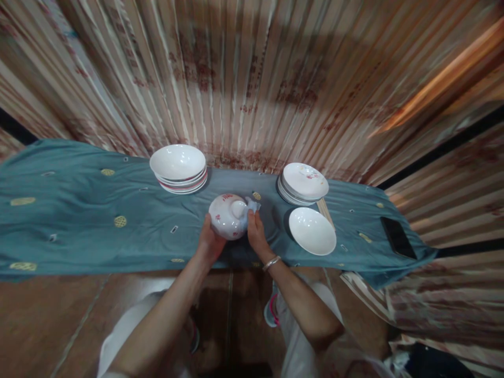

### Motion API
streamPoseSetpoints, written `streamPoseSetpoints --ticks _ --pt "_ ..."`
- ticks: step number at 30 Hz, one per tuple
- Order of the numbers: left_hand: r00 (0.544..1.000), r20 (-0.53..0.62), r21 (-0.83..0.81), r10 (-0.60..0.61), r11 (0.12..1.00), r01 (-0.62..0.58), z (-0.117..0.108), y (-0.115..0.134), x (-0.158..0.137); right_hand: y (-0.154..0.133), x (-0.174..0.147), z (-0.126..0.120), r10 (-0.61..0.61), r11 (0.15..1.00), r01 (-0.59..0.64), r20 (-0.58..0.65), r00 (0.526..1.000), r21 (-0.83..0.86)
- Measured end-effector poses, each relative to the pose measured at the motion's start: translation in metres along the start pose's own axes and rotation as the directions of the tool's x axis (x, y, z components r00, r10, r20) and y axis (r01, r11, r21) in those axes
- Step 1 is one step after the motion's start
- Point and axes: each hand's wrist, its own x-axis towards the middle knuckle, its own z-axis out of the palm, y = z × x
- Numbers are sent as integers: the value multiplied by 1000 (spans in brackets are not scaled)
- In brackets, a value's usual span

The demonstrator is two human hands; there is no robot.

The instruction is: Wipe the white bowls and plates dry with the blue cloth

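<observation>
A white bowl with red markings is tipped so that its outside and foot ring show. My left hand grips the bowl's rim from the left. In my right hand a light blue cloth is pinched and pressed against the outside of the bowl by its foot. Another white bowl rests on the table, right of my right hand. Behind my left hand stands a stack of white bowls, some with red rims.
A teal patterned cloth covers the narrow table. Stacked plates stand at the back right, with chopsticks beside them. A black phone lies near the right end. A pleated curtain hangs close behind the table.
</observation>
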Motion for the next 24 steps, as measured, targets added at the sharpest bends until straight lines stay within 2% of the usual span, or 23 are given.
streamPoseSetpoints --ticks 4,11,24 --pt "999 -9 10 -36 999 36 0 1 -1 -4 -13 3 -14 999 14 9 1000 -53" --pt "999 -15 0 -44 999 44 -1 2 2 -9 -30 1 -192 970 202 88 977 -132" --pt "998 13 -30 -65 997 65 -8 0 7 4 -48 0 -301 890 329 136 944 -314"
